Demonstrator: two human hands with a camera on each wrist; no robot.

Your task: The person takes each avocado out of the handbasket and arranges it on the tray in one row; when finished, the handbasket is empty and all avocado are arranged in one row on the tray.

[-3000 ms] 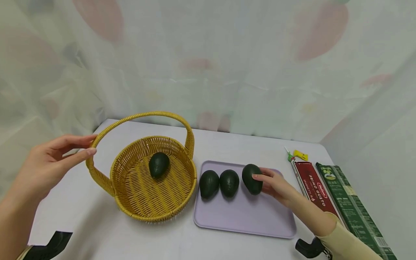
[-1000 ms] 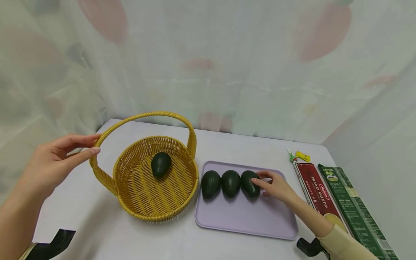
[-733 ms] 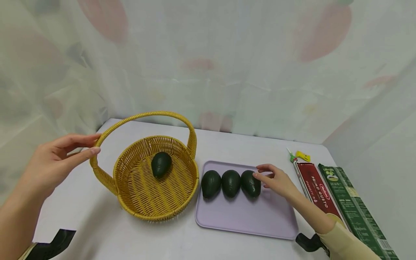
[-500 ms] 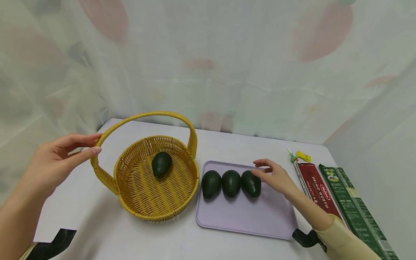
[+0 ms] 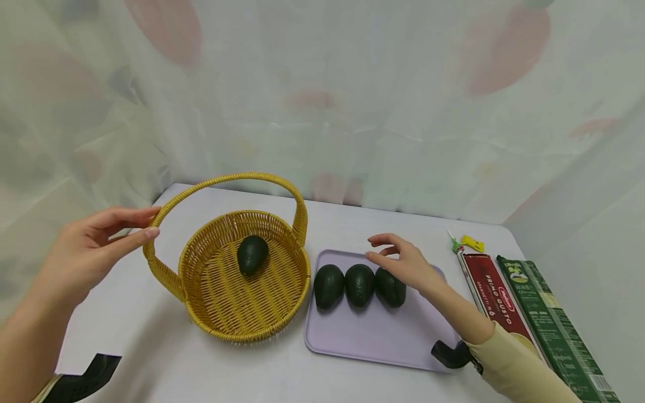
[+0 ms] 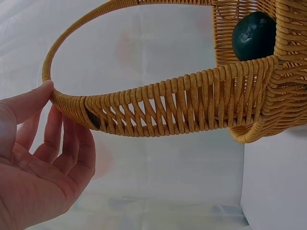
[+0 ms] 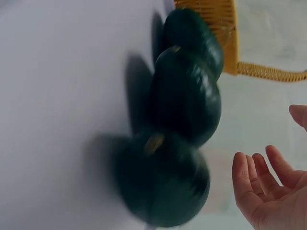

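three avocados (image 5: 359,284) are lined up at the far edge of the lilac tray (image 5: 373,341), its near half left bare. the right hand (image 5: 403,263) is hovered over them, fingers loose (nothing held). the basket handle (image 5: 166,204) is touched by the left hand (image 5: 85,252), fingers nearly straight.

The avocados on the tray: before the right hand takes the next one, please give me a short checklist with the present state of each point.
1. Right hand free, holding nothing: ok.
2. Three avocados lie in a row on the purple tray; the middle avocado is unobstructed: ok.
3. Left hand touches the basket handle: ok.
4. Basket has room beside the avocado in the basket: ok.
5. Avocado firmness: cannot tell.
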